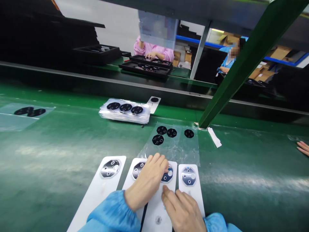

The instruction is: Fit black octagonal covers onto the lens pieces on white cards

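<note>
Several white phone back covers lie side by side on the green belt in front of me, each with an octagonal camera ring; the leftmost cover (101, 190) and the rightmost cover (190, 183) lie untouched. My left hand (147, 182) rests with curled fingers over the second cover (135, 170) and presses on the camera area of the third cover (159, 206). My right hand (182, 209) lies flat on the third cover, fingers stretched toward the ring. Just beyond lies a clear film sheet (173, 146) carrying black octagonal stickers (162, 130).
A stack of clear sheets (125, 111) with black octagons sits farther back, with one more white cover (153, 103) beside it. Another film (24, 114) lies far left. A green post (236, 64) slants down right. Another person's fingertips (303, 148) show at right. Two workers stand beyond the belt.
</note>
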`<state>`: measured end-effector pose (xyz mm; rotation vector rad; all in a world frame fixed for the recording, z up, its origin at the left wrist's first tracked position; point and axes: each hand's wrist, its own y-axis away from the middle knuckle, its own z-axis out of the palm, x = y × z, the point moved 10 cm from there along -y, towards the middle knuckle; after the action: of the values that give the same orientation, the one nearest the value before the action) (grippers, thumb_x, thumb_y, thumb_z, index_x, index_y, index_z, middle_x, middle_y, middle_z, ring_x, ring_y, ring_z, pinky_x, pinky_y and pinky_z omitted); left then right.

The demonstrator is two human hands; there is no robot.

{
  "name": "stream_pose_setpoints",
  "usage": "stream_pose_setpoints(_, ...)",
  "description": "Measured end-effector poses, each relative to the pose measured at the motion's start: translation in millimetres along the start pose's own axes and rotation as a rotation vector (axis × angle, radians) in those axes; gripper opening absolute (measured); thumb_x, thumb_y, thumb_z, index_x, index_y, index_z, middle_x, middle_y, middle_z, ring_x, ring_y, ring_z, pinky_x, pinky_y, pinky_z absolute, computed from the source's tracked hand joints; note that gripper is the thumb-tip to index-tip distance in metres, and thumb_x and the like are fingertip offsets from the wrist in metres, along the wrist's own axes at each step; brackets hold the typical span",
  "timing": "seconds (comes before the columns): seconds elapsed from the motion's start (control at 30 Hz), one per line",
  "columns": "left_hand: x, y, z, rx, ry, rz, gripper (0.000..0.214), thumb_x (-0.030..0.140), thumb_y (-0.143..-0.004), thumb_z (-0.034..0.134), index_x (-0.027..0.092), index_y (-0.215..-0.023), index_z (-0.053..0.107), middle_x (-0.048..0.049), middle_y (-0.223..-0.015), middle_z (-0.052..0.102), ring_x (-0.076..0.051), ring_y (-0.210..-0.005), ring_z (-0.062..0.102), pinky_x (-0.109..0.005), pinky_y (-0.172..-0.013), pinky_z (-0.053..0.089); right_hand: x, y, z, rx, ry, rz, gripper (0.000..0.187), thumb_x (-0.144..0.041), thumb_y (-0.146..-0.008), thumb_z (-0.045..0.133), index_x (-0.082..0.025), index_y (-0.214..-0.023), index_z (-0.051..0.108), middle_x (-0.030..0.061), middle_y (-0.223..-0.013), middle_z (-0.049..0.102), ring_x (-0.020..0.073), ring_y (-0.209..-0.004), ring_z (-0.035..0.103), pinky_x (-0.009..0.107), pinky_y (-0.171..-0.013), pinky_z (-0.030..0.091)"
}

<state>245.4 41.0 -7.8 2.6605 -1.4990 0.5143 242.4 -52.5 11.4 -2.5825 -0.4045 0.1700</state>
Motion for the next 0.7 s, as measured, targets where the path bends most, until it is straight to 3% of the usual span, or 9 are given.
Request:
stream_pose_setpoints(0.37, 13, 51, -8.3, 0.077, 0.179, -0.017, 0.025, 0.003, -0.087, 0.029, 0.018, -0.078, 0.047, -0.0027, -0.078, 0.050, -0.019, -0.070, 0.041, -0.034, -0.067, 0.033, 0, 3, -2, -0.054, -0.041, 0.017, 0.043, -0.007, -0.094, 0.022, -0.011, -0.092, 0.065, 0.0071, -0.079, 0.067, 0.0165, -0.055, 0.050, 0.029, -0.047, 0.040)
stream_pose_setpoints(0.47, 17, 61, -22.5, 0.034, 0.267, -0.005, 0.021, 0.007, -0.089, 0.032, 0.020, -0.077, 0.045, -0.0010, -0.076, 0.051, -0.017, -0.069, 0.044, -0.032, -0.066, 0.037, 7, 8, -6, -0.060, -0.172, 0.046, 0.046, -0.010, -0.095, 0.018, -0.014, -0.097, 0.064, 0.0091, -0.094, 0.069, 0.0175, -0.064, 0.056, 0.029, -0.057, 0.047)
stream_pose_setpoints(0.5, 21, 63, -28.2, 0.003, 0.301, 0.008, 0.019, 0.009, -0.089, 0.034, 0.021, -0.077, 0.044, -0.0003, -0.076, 0.052, -0.017, -0.069, 0.045, -0.030, -0.066, 0.038, 13, 9, -7, -0.076, -0.287, 0.087, 0.044, -0.013, -0.096, 0.019, -0.014, -0.101, 0.063, 0.0102, -0.103, 0.068, 0.0176, -0.070, 0.058, 0.029, -0.061, 0.049)
stream_pose_setpoints(0.57, 33, 64, -33.9, -0.096, 0.369, 0.047, 0.018, 0.008, -0.087, 0.038, 0.022, -0.080, 0.045, 0.0010, -0.079, 0.055, -0.015, -0.072, 0.049, -0.027, -0.067, 0.041, 33, 16, 0, -0.147, -0.622, 0.298, 0.038, -0.024, -0.097, 0.024, -0.016, -0.110, 0.059, 0.0113, -0.111, 0.064, 0.0158, -0.073, 0.060, 0.027, -0.064, 0.050)
stream_pose_setpoints(0.63, 44, 60, -41.5, -0.069, 0.382, 0.060, 0.018, 0.007, -0.086, 0.039, 0.023, -0.081, 0.046, 0.0006, -0.079, 0.055, -0.015, -0.073, 0.050, -0.026, -0.067, 0.042, 47, 30, 19, -0.264, -0.994, 0.596, 0.039, -0.038, -0.096, 0.029, -0.017, -0.113, 0.057, 0.0078, -0.090, 0.066, 0.0127, -0.061, 0.057, 0.023, -0.056, 0.048)
stream_pose_setpoints(0.7, 55, 52, -44.0, 0.029, 0.334, 0.064, 0.017, 0.009, -0.087, 0.037, 0.022, -0.080, 0.047, -0.0017, -0.078, 0.055, -0.017, -0.071, 0.050, -0.028, -0.066, 0.043, 48, 41, 28, -0.318, -1.234, 0.785, 0.046, -0.052, -0.092, 0.033, -0.017, -0.106, 0.060, 0.0006, -0.066, 0.058, 0.0110, -0.053, 0.051, 0.021, -0.051, 0.044)
